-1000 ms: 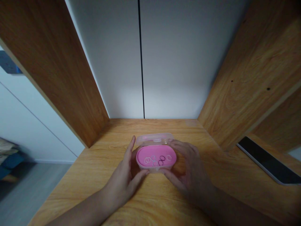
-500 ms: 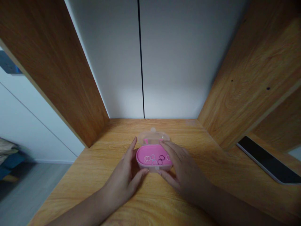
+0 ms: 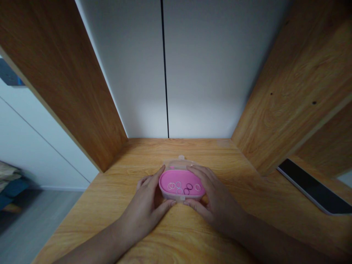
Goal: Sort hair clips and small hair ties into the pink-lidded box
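Note:
A pink oval plastic box point(image 3: 176, 176) lies on the wooden tabletop, its clear lid point(image 3: 180, 163) hinged open along the far edge. Inside are several thin elastic hair rings point(image 3: 180, 187), some pale pink or white and some dark purple. My left hand point(image 3: 147, 194) grips the box's left end, its thumb along the near rim. On the right end rests my right hand point(image 3: 213, 196), with fingers over the far rim and thumb at the near edge. Part of the box's sides is hidden by my hands.
The wooden tabletop point(image 3: 176, 154) runs back to a white wall point(image 3: 132, 91) with a dark vertical seam. Wooden side panels point(image 3: 288, 91) rise on both sides. A dark flat tablet point(image 3: 313, 187) lies on a wooden surface at right. Grey floor shows at lower left.
The clear lid has swung lower behind the box since the earlier frames. My left hand has closed in around the box's left end, and my right fingers have moved over its far rim.

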A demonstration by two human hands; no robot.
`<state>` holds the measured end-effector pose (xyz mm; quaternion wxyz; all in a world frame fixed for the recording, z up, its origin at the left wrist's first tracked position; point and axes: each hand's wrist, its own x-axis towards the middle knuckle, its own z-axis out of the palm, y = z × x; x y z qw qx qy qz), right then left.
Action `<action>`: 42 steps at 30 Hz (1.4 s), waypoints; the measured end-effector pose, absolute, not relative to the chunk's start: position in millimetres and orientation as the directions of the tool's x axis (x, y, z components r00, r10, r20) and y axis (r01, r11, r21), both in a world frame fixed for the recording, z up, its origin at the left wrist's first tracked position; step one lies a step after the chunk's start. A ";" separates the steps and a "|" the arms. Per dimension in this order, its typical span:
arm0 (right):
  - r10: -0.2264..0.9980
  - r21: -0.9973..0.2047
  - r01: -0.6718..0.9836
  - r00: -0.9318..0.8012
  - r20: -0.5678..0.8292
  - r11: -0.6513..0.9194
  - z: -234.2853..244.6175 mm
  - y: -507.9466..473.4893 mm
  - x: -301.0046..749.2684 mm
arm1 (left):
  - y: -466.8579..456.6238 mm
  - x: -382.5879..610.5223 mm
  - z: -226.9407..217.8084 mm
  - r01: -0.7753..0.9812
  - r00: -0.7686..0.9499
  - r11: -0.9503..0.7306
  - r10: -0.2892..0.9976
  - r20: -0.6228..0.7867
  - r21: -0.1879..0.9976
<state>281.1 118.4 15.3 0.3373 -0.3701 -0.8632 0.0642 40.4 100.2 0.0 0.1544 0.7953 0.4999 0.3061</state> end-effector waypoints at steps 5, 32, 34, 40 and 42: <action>0.655 -0.366 0.563 -0.483 0.582 0.741 13.6 116.9 283.7 | 101.9 42.4 -2.0 0.734 0.243 -0.398 0.910 0.335 0.551; 0.705 -0.597 0.377 -0.351 0.616 0.708 12.1 117.1 284.9 | 103.3 43.6 1.2 0.719 0.230 -0.404 0.906 0.355 0.566; 0.687 -0.586 0.360 -0.356 0.633 0.726 12.8 116.9 284.5 | 103.0 44.6 3.4 0.726 0.239 -0.413 0.901 0.362 0.550; 0.640 -0.543 0.339 -0.387 0.663 0.768 14.2 115.7 285.5 | 98.2 45.7 11.0 0.706 0.223 -0.463 0.863 0.453 0.536; 0.623 -0.527 0.333 -0.412 0.665 0.782 14.4 115.4 286.2 | 96.1 43.7 12.6 0.647 0.240 -0.507 0.845 0.478 0.569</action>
